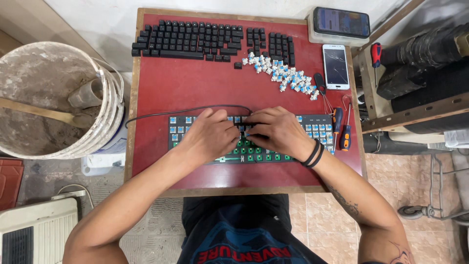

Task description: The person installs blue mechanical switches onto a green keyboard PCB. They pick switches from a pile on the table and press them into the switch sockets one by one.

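Note:
A stripped keyboard (320, 128) with bare blue switches and a green board lies at the near side of the small red table (181, 85). My left hand (210, 134) and my right hand (278, 131) both rest on its middle, fingertips meeting over the upper rows; what they pinch is hidden. A black cable (190, 110) runs from the keyboard's top edge off to the left. Rows of black keycaps (195, 39) are laid out in keyboard order at the far side. A heap of loose blue switches (286, 74) lies to their right.
A cracked white phone (335, 66) lies at the right edge, another phone (341, 22) on a box behind it. Two orange-handled screwdrivers (342, 129) and a black puller tool (320, 83) lie to the right. A dirty bucket (53, 100) stands left of the table.

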